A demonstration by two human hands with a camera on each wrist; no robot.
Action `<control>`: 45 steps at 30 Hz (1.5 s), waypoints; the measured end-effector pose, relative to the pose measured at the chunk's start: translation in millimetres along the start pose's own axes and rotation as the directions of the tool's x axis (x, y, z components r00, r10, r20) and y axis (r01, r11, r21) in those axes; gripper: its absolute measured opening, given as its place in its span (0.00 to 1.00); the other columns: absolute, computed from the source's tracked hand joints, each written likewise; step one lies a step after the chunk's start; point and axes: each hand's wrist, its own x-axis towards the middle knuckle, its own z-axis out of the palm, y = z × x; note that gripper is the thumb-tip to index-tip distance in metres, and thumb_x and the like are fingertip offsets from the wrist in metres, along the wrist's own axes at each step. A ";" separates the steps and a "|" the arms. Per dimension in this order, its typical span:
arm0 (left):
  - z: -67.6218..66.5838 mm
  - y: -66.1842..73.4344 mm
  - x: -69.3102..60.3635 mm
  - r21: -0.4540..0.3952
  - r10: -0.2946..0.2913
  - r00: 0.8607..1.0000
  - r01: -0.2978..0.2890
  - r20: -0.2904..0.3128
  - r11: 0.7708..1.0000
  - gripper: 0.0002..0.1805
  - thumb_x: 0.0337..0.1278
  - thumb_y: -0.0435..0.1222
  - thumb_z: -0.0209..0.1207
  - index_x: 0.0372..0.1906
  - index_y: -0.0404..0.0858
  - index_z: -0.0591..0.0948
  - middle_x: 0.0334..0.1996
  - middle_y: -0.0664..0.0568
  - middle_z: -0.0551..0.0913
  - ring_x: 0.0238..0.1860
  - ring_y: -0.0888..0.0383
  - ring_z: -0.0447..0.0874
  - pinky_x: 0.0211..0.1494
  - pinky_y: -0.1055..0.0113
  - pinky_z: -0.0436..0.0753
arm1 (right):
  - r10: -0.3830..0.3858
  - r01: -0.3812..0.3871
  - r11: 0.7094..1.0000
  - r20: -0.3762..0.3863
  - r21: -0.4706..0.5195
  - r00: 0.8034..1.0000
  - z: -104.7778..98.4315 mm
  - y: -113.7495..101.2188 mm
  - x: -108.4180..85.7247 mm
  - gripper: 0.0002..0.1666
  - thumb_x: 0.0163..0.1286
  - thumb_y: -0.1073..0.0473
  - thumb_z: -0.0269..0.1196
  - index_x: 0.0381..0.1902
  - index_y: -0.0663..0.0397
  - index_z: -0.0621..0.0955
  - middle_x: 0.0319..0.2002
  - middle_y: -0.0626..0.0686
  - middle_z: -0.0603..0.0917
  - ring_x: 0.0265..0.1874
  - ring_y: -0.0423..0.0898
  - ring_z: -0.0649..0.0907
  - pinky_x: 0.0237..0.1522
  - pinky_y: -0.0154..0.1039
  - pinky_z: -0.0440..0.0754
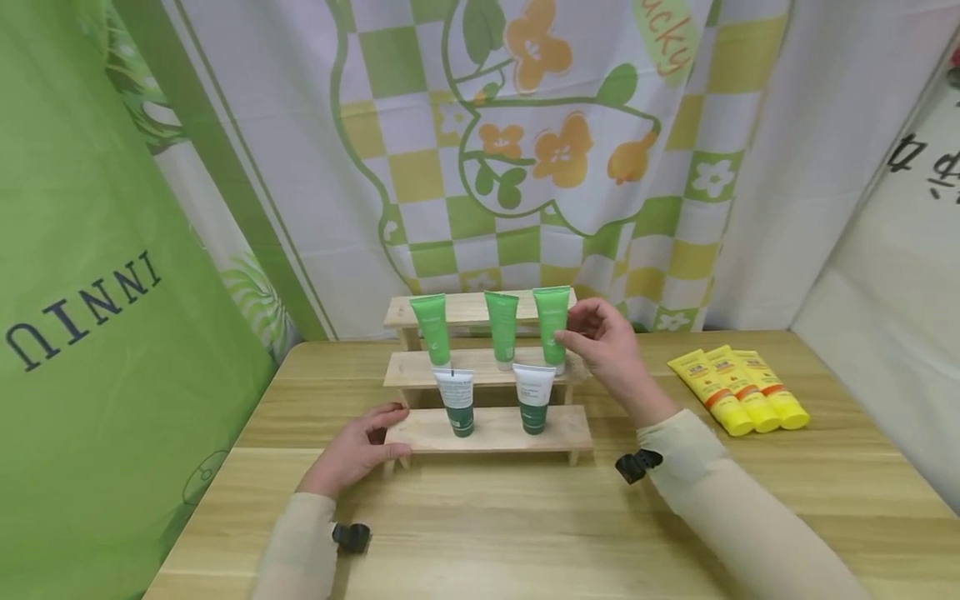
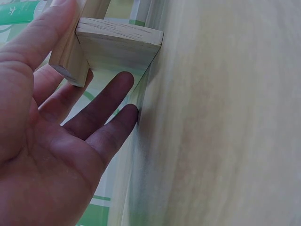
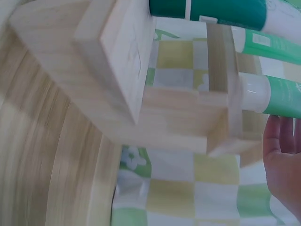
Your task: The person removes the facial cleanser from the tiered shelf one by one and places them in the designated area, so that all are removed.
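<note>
A three-tier wooden display stand [image 1: 487,429] stands on the table. My left hand [image 1: 360,448] holds the left end of its lowest step, thumb at the front corner; in the left wrist view, fingers of the left hand [image 2: 56,122] reach round the wooden end, the outer ones loose. Three green squeeze tubes stand caps down on the middle step. My right hand [image 1: 611,350] pinches the right-hand green tube [image 1: 552,321] at its right edge; the right wrist view shows fingertips against this tube [image 3: 282,96]. Two white-and-dark-green tubes, left [image 1: 457,400] and right [image 1: 533,398], stand on the lowest step.
Three yellow squeeze tubes [image 1: 738,392] lie side by side on the table [image 1: 525,533], right of the stand. Behind hangs a patterned curtain [image 1: 420,175]; a green cloth [image 1: 97,400] hangs at the left. Each wrist wears a small black device.
</note>
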 end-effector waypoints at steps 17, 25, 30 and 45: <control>-4.5 -4.2 -8.2 -0.027 -0.001 1.000 0.001 0.005 1.000 0.41 0.49 0.56 0.70 0.68 0.43 0.74 0.73 0.47 0.64 0.73 0.41 0.54 0.72 0.45 0.56 | 0.051 -0.051 0.976 -0.006 -0.212 0.999 -74.9 -15.9 -57.3 0.23 0.64 0.62 0.69 0.50 0.65 0.72 0.45 0.57 0.79 0.44 0.43 0.81 0.43 0.30 0.80; -1.9 -3.5 -5.6 -0.030 -0.005 1.000 0.005 0.006 1.000 0.41 0.48 0.56 0.70 0.67 0.43 0.75 0.72 0.47 0.64 0.73 0.42 0.55 0.72 0.45 0.56 | 0.031 -0.049 0.963 -0.072 -0.266 0.997 -110.5 -12.4 -90.4 0.21 0.64 0.64 0.69 0.50 0.66 0.74 0.42 0.50 0.81 0.41 0.40 0.81 0.40 0.28 0.79; 0.8 -2.6 -1.4 -0.036 0.003 1.000 -0.003 0.008 0.999 0.41 0.47 0.56 0.70 0.68 0.45 0.75 0.72 0.49 0.64 0.73 0.42 0.54 0.72 0.45 0.55 | 0.028 -0.058 0.964 -0.120 -0.258 0.992 -135.9 -8.8 -107.4 0.19 0.64 0.68 0.67 0.50 0.66 0.74 0.41 0.43 0.80 0.40 0.37 0.80 0.40 0.25 0.78; 1.3 2.4 -0.5 -0.019 -0.001 1.000 0.001 0.020 1.000 0.42 0.48 0.57 0.69 0.69 0.44 0.73 0.73 0.48 0.64 0.74 0.42 0.54 0.72 0.44 0.55 | 0.077 -0.167 0.903 -0.233 -0.396 0.969 -206.4 5.9 -152.8 0.17 0.64 0.68 0.68 0.49 0.60 0.77 0.39 0.32 0.80 0.36 0.30 0.79 0.37 0.21 0.77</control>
